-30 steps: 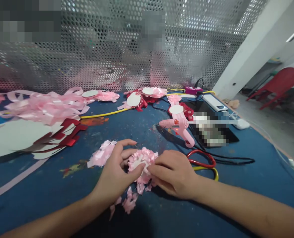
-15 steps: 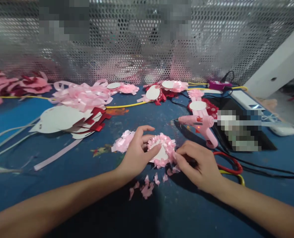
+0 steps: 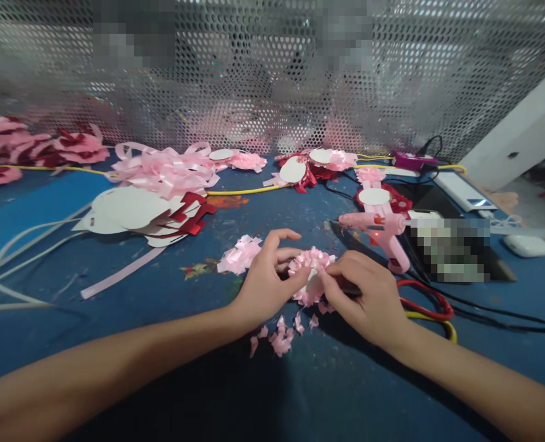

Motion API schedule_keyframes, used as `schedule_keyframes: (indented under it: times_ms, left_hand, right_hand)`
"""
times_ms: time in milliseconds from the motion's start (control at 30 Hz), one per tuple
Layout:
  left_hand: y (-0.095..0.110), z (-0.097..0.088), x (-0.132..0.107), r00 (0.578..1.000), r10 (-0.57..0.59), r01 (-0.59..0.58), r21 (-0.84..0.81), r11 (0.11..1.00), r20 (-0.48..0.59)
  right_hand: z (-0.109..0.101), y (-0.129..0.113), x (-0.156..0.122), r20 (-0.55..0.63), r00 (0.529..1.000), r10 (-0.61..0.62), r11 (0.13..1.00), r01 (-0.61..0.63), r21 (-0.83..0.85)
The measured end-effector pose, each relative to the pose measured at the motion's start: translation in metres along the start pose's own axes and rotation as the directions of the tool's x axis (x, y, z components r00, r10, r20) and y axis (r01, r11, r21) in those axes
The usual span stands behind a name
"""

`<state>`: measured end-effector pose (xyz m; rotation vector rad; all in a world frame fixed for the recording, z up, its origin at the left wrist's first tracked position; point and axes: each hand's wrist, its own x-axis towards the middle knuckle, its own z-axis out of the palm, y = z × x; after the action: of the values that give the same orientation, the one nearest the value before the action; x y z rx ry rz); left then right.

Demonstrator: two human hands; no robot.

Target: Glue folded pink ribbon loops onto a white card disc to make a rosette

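A pink ruffled ribbon rosette [image 3: 312,291] with a white backing lies between my hands on the blue table. My left hand [image 3: 271,279] grips its left side, the thumb pressing on the backing and the index finger curved above. On the right edge, my right hand [image 3: 364,294] pinches the ruffled ribbon between thumb and forefinger. Small pink ribbon scraps [image 3: 282,339] are scattered just below the rosette. Left of my left hand sits another piece of pink ruffled ribbon [image 3: 239,254]. A pink glue gun [image 3: 377,226] with a lit orange light rests behind my right hand.
White card cutouts [image 3: 127,210] with red parts are stacked at left, near a pile of pink ribbon [image 3: 166,169]. Finished-looking red and pink rosettes [image 3: 293,172] lie along the perforated metal screen [image 3: 254,80]. Red-handled scissors or cable loops [image 3: 431,301] lie at right.
My right hand has moved inward over the rosette's right edge, its fingertips now nearer the white backing. My left hand keeps its hold. The whole view has shifted slightly.
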<state>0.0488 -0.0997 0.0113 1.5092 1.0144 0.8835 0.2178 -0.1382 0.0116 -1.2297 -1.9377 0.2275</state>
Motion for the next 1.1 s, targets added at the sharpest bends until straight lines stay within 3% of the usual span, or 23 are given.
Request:
schedule_keyframes:
  times_ms: [267,433,600,867,1100]
  left_hand:
    - [-0.003,0.002,-0.004,0.998,0.057,-0.057,0.021,0.998,-0.015]
    - [-0.004,0.001,-0.005,0.994,0.105,-0.105,0.016,0.994,-0.017]
    - [-0.002,0.0,-0.004,0.997,0.073,-0.073,-0.015,0.997,-0.015]
    - [-0.004,-0.005,0.002,0.997,-0.072,0.069,-0.222,0.972,-0.005]
    - [-0.002,-0.004,0.003,0.995,-0.102,0.091,-0.34,0.936,-0.013]
  right_hand:
    - [0.004,0.002,0.003,-0.017,0.983,0.183,0.982,-0.183,-0.046]
    - [0.003,0.004,0.004,-0.048,0.953,0.299,0.954,-0.299,0.009]
    - [0.001,0.004,0.006,0.006,0.95,0.311,0.937,-0.308,0.164]
    - [0.001,0.009,-0.004,0.052,0.944,0.325,0.851,-0.316,0.419]
    - [0.009,0.012,-0.009,0.038,0.895,0.445,0.674,-0.362,0.644]
